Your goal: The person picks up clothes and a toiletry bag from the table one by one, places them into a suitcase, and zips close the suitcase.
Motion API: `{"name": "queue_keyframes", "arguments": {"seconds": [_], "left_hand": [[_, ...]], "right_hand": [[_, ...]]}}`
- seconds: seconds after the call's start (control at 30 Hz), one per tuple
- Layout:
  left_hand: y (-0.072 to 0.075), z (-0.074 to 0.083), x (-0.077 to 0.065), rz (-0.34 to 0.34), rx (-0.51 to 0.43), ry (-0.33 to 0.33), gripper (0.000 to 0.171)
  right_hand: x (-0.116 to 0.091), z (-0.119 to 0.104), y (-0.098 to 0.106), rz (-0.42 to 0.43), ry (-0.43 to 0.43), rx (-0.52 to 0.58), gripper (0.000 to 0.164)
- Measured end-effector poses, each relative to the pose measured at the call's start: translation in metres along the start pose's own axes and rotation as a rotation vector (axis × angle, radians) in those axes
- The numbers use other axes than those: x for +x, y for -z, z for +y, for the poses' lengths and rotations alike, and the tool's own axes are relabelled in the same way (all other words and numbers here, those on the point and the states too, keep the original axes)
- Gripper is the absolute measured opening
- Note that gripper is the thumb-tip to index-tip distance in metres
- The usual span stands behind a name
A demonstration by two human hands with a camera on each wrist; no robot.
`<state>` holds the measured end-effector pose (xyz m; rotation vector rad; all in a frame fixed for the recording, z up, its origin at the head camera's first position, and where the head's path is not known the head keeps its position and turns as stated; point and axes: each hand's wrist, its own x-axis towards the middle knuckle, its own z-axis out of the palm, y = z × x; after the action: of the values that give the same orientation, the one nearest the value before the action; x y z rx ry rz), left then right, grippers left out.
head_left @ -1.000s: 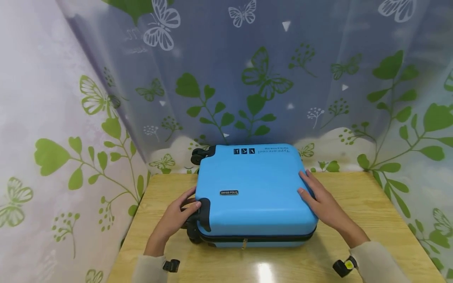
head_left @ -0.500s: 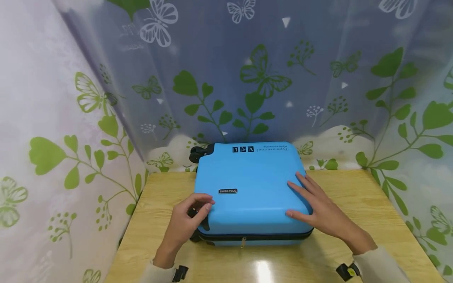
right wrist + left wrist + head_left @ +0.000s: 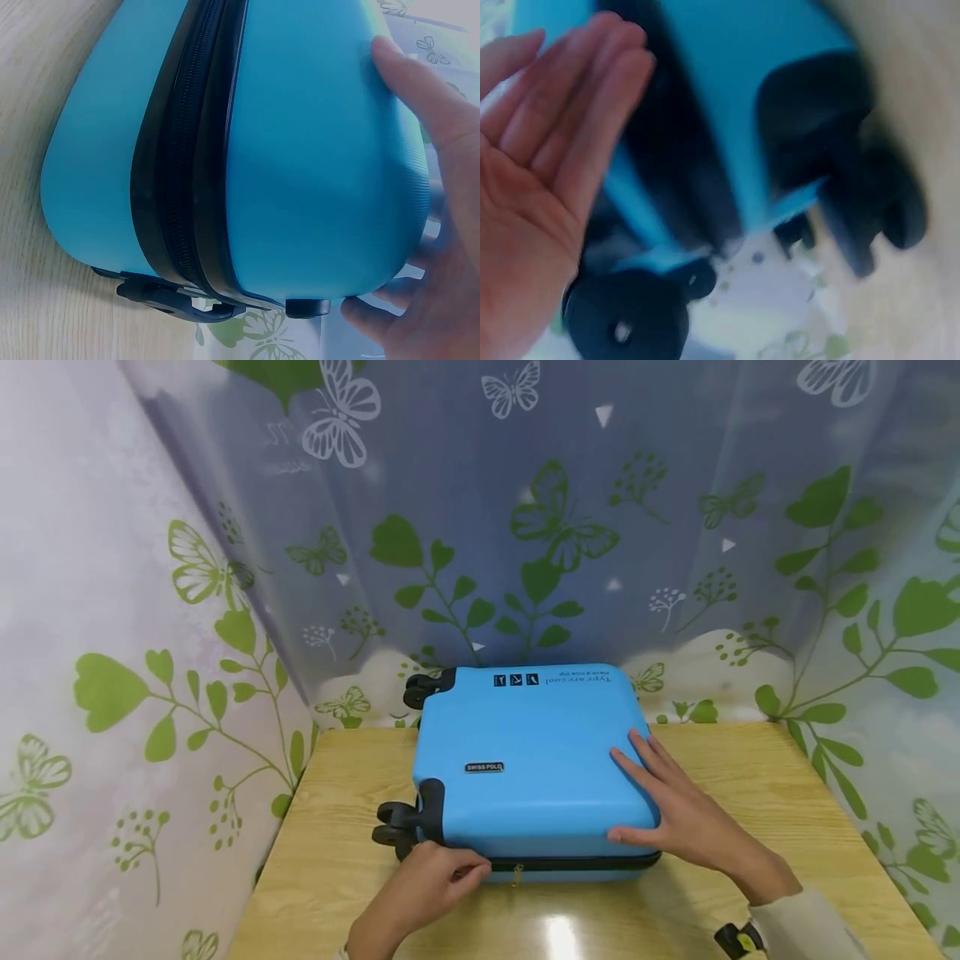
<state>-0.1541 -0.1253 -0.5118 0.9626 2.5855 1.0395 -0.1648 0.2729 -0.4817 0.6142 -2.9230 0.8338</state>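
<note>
A blue hard-shell suitcase [image 3: 540, 735] lies flat, with a "SWISS POLO" badge [image 3: 484, 767] on its upper face. At its front-left edge is my left hand [image 3: 429, 889], its fingers beside the black zip band [image 3: 679, 142] and gripping nothing visible. The metal zipper pull [image 3: 517, 875] hangs just right of those fingertips. My right hand [image 3: 686, 814] rests on the right front corner, fingers spread over the shell and thumb on its front side. The right wrist view shows the zip [image 3: 184, 150] closed around that corner. The left wrist view is blurred.
A wooden table [image 3: 345, 777] carries the suitcase. Black wheels [image 3: 395, 827] stick out from its left end. A patterned curtain [image 3: 465, 527] hangs right behind, and similar cloth [image 3: 112, 610] stands at the left side.
My left hand has left the black corner by the wheels and moved down and right to the front zip band. My right hand has shifted slightly and spread its fingers over the corner.
</note>
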Motion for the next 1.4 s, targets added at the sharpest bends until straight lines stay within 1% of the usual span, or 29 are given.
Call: {"name": "queue_keyframes", "arguments": {"seconds": [0.07, 0.2, 0.37, 0.43, 0.53, 0.63, 0.73, 0.8, 0.9, 1.0, 1.07, 1.2, 1.3, 1.4], "left_hand": [[-0.011, -0.002, 0.002, 0.0, 0.054, 0.028, 0.027], [-0.027, 0.001, 0.005, 0.045, 0.134, 0.07, 0.024], [-0.04, 0.004, 0.006, 0.078, 0.155, 0.12, 0.015], [-0.046, 0.003, 0.005, 0.094, 0.18, 0.145, 0.017], [-0.054, 0.004, 0.004, 0.126, 0.26, 0.166, 0.025], [-0.062, 0.005, 0.006, 0.16, 0.326, 0.157, 0.031], [-0.072, 0.006, 0.009, 0.194, 0.339, 0.157, 0.034], [-0.079, 0.006, 0.011, 0.234, 0.332, 0.154, 0.033], [-0.089, 0.005, 0.013, 0.288, 0.29, 0.148, 0.03], [-0.095, 0.005, 0.015, 0.329, 0.267, 0.144, 0.028], [-0.097, 0.006, 0.016, 0.347, 0.253, 0.152, 0.026], [-0.099, 0.008, 0.016, 0.384, 0.26, 0.152, 0.02], [-0.098, 0.009, 0.015, 0.401, 0.29, 0.133, 0.017], [-0.097, 0.006, 0.011, 0.398, 0.336, 0.106, 0.021]], "right_hand": [[0.0, 0.0, -0.001, -0.004, 0.003, -0.009, 0.111], [0.0, -0.001, 0.0, -0.001, 0.004, -0.02, 0.112], [-0.002, -0.001, 0.0, 0.002, -0.003, -0.018, 0.112], [-0.002, -0.001, 0.0, 0.0, -0.006, -0.017, 0.112], [-0.002, -0.001, 0.0, 0.0, -0.009, -0.013, 0.111], [-0.002, 0.0, 0.0, 0.005, -0.014, -0.008, 0.111], [-0.003, 0.0, -0.001, 0.006, -0.014, -0.008, 0.111], [-0.002, 0.0, -0.002, 0.007, -0.013, -0.007, 0.111], [-0.002, -0.001, -0.002, 0.006, -0.016, -0.004, 0.111], [-0.002, -0.001, -0.002, 0.008, -0.021, -0.005, 0.111], [-0.002, -0.001, -0.002, 0.009, -0.02, -0.007, 0.111], [-0.002, -0.001, -0.002, 0.016, -0.016, -0.01, 0.111], [-0.002, -0.001, -0.001, 0.018, -0.016, -0.01, 0.111], [-0.002, -0.001, -0.001, 0.014, -0.016, -0.009, 0.111]]}}
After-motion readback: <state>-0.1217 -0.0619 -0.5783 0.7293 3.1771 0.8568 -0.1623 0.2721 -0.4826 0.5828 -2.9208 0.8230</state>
